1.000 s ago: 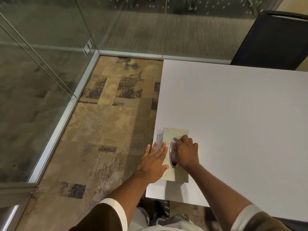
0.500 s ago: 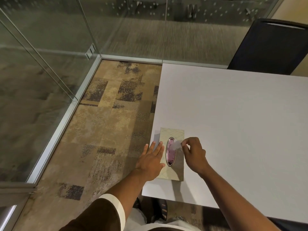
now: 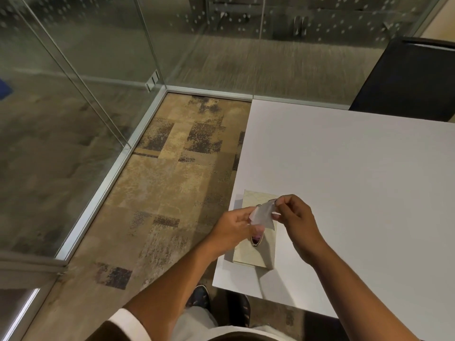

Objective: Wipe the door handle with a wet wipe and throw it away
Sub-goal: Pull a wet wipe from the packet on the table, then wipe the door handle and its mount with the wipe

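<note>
wet wipe [image 3: 261, 214], a small pale sheet, hangs stretched between both hands just above the wipes pack [image 3: 253, 252], which lies flat on the white table [image 3: 357, 193] close to its near left corner. the left hand [image 3: 234, 227] pinches the sheet's left edge between thumb and fingertips; the right hand [image 3: 294, 217] pinches its upper right corner the same way, the other fingers loosely curled. neither hand touches the pack, whose oval opening [image 3: 256, 238] shows below the sheet with something pinkish inside.

the wipe looks thin, limp and very light, so it should fold, cling to itself and bunch with almost no resistance. being damp, it is likely a little slick and could tear if pulled hard from two corners. a pinch on the edges suits spreading it open; for wiping, it would probably serve better folded or gathered into a pad under the fingertips, so that pressure goes through several layers. i cannot tell whether the lower edge of the sheet is fully free of the opening or trails into it.

no door handle and no bin are in view here; glass partitions [image 3: 103, 77] with metal frames stand beyond the far and left edges of the table, and a dark chair [image 3: 406, 80] sits at its far right edge. the wiping itself looks not yet begun.
</note>
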### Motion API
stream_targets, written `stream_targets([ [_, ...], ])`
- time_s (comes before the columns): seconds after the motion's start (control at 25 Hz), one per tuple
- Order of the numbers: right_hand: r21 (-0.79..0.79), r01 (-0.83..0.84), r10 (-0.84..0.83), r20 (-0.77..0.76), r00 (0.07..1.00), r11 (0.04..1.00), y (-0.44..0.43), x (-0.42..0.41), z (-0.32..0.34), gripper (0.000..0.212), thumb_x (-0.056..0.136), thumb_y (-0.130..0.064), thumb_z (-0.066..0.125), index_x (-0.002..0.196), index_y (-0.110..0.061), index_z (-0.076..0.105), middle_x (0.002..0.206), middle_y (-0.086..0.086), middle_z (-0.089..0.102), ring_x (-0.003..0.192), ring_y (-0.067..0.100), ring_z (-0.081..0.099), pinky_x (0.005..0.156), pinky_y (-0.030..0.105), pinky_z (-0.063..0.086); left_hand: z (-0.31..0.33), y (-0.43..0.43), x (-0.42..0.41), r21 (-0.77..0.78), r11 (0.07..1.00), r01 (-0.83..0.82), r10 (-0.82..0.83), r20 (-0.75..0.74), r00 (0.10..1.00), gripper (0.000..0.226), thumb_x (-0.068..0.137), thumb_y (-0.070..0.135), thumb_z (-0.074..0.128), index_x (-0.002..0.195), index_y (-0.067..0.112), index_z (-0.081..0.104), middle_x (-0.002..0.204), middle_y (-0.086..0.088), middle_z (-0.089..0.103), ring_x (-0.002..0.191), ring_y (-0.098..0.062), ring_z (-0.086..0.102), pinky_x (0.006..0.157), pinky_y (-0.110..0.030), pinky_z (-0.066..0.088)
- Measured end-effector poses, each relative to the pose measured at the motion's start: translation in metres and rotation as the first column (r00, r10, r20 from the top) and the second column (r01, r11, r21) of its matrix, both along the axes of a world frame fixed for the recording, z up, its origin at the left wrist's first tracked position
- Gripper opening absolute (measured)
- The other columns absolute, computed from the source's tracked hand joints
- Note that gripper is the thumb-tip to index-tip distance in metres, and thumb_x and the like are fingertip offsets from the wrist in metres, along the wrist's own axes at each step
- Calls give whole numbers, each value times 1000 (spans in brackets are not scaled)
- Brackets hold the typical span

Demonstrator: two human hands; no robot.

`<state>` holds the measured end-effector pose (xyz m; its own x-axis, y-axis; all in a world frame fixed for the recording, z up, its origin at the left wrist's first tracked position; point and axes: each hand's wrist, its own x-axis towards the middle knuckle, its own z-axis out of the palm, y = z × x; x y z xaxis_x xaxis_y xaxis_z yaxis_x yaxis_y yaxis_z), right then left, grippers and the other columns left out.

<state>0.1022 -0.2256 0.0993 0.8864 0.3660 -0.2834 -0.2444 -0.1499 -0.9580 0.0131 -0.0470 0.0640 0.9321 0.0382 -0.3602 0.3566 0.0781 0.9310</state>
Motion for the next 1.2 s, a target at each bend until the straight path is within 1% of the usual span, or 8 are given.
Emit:
stream_targets([
  [0.08, 54, -17, 20, -53, 998, 998, 8, -2, 4, 16, 101, -9, 52, 93, -6, 66, 100, 13, 71, 96, 29, 69, 89, 40, 59, 9, -3, -9, -56, 995, -77, 76, -6, 997, 37, 97, 26, 80, 133, 18, 74, 121, -7, 80, 117, -30, 76, 106, -45, 60],
  [0.28, 90, -74, 84, -118, 989, 993, 32, -7, 12, 22, 101, -8, 53, 89, -9, 72, 91, 15, 67, 84, 31, 59, 79, 41, 51, 11, 8, -37, -132, 900, -416, 405, -100, 909, 17, 106, 21, 70, 116, 10, 78, 115, -20, 79, 107, -33, 74, 93, -42, 59],
  [0.36, 101, -93, 108, -156, 982, 990, 49, -12, 13, 23, 103, -13, 55, 90, -12, 74, 96, 16, 70, 94, 40, 65, 88, 48, 57, 16, 20, -51, -148, 846, -512, 494, -139, 858, 14, 107, 14, 67, 111, 5, 77, 116, -26, 76, 100, -32, 72, 82, -37, 59],
  [0.48, 97, -184, 200, -183, 963, 978, 81, -26, 15, 19, 103, -23, 59, 95, -18, 75, 105, 14, 70, 106, 39, 67, 98, 51, 57, 30, 38, -75, -205, 787, -582, 561, -156, 813, 14, 108, 11, 64, 112, 1, 73, 118, -24, 77, 105, -33, 75, 87, -42, 60],
  [0.6, 129, -277, 300, -225, 927, 952, 116, -48, 21, 16, 100, -31, 65, 108, -19, 72, 112, 9, 70, 107, 30, 69, 94, 42, 61, 42, 61, -103, -271, 657, -704, 679, -193, 708, 14, 107, 9, 63, 114, -1, 70, 115, -23, 77, 104, -33, 76, 91, -45, 59],
  [0.84, 291, -374, 468, -401, 787, 880, 198, -101, 29, 29, 99, -19, 64, 123, -3, 67, 110, 20, 72, 91, 26, 67, 75, 33, 54, 49, 125, -179, -410, 427, -806, 816, -209, 539, 13, 90, 14, 75, 93, 9, 64, 112, -20, 73, 97, -28, 73, 74, -35, 61],
  [1.0, 193, -617, 645, -300, 703, 763, 261, -162, 26, 23, 97, -25, 69, 103, -3, 73, 97, 16, 72, 87, 23, 61, 76, 36, 50, 45, 176, -242, -453, 332, -828, 857, -221, 465, 19, 84, 16, 84, 95, 12, 69, 116, -22, 70, 108, -34, 64, 82, -39, 52],
  [1.2, 29, -725, 724, -95, 684, 688, 352, -253, 37, 3, 95, -17, 71, 95, -14, 73, 86, 11, 71, 79, 18, 64, 70, 36, 52, 60, 236, -331, -339, 367, -866, 899, -109, 423, 19, 95, 16, 77, 108, 4, 71, 102, -20, 77, 83, -25, 74, 64, -31, 60],
])
